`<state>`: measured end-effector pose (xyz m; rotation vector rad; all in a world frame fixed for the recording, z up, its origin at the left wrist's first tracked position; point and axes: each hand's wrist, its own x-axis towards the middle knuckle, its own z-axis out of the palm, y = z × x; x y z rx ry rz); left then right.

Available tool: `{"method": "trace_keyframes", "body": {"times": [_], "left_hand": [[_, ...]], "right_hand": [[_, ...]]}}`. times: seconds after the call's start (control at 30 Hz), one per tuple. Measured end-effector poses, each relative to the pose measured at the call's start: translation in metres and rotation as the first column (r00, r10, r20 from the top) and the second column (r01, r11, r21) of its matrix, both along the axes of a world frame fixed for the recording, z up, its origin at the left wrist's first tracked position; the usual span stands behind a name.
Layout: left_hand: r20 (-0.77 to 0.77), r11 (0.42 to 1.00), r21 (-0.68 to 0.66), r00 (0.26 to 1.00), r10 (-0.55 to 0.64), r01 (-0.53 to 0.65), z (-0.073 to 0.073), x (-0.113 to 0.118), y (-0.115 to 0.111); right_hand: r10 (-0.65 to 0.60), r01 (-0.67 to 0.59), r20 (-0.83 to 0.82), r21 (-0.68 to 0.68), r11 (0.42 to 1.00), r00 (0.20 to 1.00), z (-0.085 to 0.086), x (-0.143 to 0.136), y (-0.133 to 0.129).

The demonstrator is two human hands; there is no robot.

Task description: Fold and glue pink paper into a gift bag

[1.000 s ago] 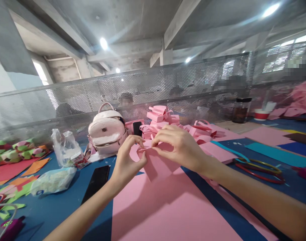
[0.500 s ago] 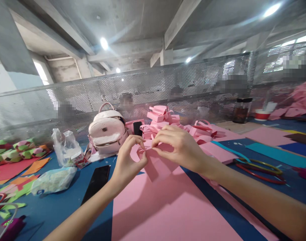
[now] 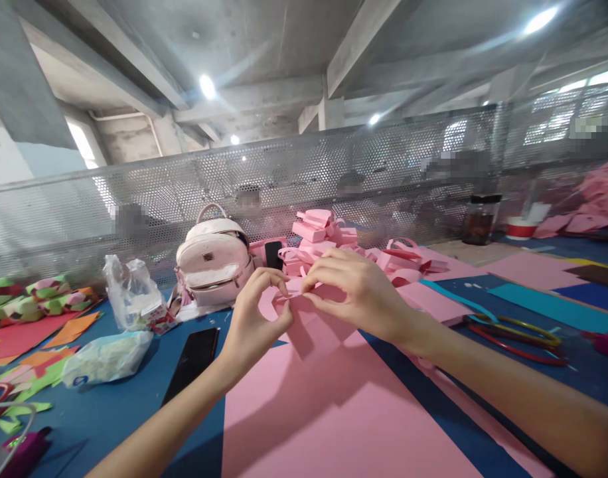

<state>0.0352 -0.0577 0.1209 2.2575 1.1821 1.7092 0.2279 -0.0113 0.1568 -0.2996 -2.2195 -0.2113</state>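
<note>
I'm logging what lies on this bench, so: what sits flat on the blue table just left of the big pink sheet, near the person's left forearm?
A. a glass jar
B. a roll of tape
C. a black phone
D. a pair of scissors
C: a black phone lies flat on the blue table, between the plastic bag and the pink sheet, beside the left hand.

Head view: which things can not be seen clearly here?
- Pink piece: its top edge is covered by left hand and right hand.
- People behind mesh: blurred, veiled.
- Jar: contents too dark.
- Purple tool: cut by the frame edge.
</note>
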Motion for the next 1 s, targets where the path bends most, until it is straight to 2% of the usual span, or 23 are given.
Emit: {"method": "trace_keyframes", "body": {"times": [1.0], "left_hand": [[-0.001, 1.0, -0.018, 1.0, 0.0, 0.0, 0.002, -0.0007, -0.0022]], "right_hand": [[-0.018, 0.018, 0.006, 0.022, 1.0, 1.0, 0.0006, 0.0003, -0.0009]]}}
